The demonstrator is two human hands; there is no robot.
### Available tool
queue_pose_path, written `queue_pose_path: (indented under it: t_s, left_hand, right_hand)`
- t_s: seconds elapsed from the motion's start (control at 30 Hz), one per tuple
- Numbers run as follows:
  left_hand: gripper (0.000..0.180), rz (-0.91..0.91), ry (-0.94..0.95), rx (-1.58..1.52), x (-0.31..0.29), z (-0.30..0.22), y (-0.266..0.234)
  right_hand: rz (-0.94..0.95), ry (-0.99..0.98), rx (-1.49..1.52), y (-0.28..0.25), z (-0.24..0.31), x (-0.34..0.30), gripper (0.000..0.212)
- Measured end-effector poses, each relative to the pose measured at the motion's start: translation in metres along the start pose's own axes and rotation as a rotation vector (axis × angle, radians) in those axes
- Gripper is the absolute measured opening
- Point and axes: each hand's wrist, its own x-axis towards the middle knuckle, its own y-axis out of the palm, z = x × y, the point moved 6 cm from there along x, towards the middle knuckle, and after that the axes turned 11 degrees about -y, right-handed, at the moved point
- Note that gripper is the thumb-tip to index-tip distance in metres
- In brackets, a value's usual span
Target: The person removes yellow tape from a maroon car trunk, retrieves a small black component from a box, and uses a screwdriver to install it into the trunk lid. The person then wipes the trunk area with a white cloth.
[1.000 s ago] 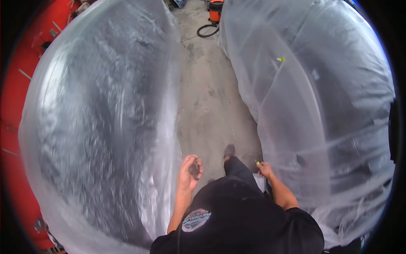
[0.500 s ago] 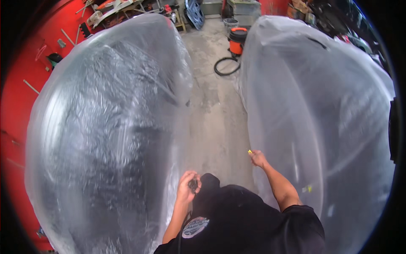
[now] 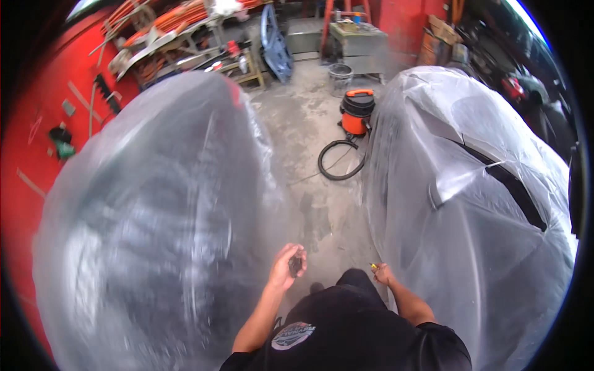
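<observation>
My left hand [image 3: 286, 266] is raised in front of my chest, its fingers curled around a small dark object [image 3: 296, 264]. My right hand [image 3: 383, 273] hangs lower at my right side and pinches a small yellow item [image 3: 374, 266] close to the plastic sheet over the car on the right [image 3: 470, 204]. On my left stands another car wrapped in clear plastic sheeting [image 3: 154, 229], blurred. I stand in the narrow concrete aisle [image 3: 322, 216] between the two.
An orange and black shop vacuum [image 3: 357, 112] stands ahead in the aisle, its black hose [image 3: 337, 162] looped on the floor. A red wall [image 3: 37, 130] with tools lies left, with cluttered racks [image 3: 185, 37] and a workbench [image 3: 356, 37] at the back.
The view has tilted up and forward along the aisle, bringing the vacuum and back wall into sight. Both hands keep their small objects; the right hand dropped back toward my side.
</observation>
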Motion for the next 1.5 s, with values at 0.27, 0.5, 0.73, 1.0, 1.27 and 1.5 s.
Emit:
queue_pose_path:
  t_s: [0.27,0.5,0.73,1.0,1.27,1.5]
  left_hand:
    - [0.014,0.165,-0.083,0.175,0.253,-0.160,0.048]
    - [0.019,0.006,-0.065,0.054,0.392,-0.332,0.054]
    - [0.018,-0.081,0.028,-0.211,0.564,-0.464,-0.012]
    - [0.012,0.001,-0.103,-0.025,0.810,-0.662,-0.019]
    - [0.014,0.073,-0.064,0.167,1.003,-0.892,0.029]
    - [0.015,0.131,-0.171,0.200,1.196,-0.923,0.078]
  right_hand:
    - [-0.030,0.248,0.170,-0.029,0.004,0.196,0.030]
    - [0.127,0.061,-0.146,-0.139,0.150,0.486,0.037]
    - [-0.240,-0.533,-0.331,-0.245,0.356,0.793,0.028]
    - [-0.050,-0.213,-0.080,-0.227,0.407,0.973,0.024]
    - [-0.333,0.261,0.051,-0.309,0.414,1.062,0.037]
    - [-0.223,0.426,-0.257,-0.329,0.312,1.231,0.037]
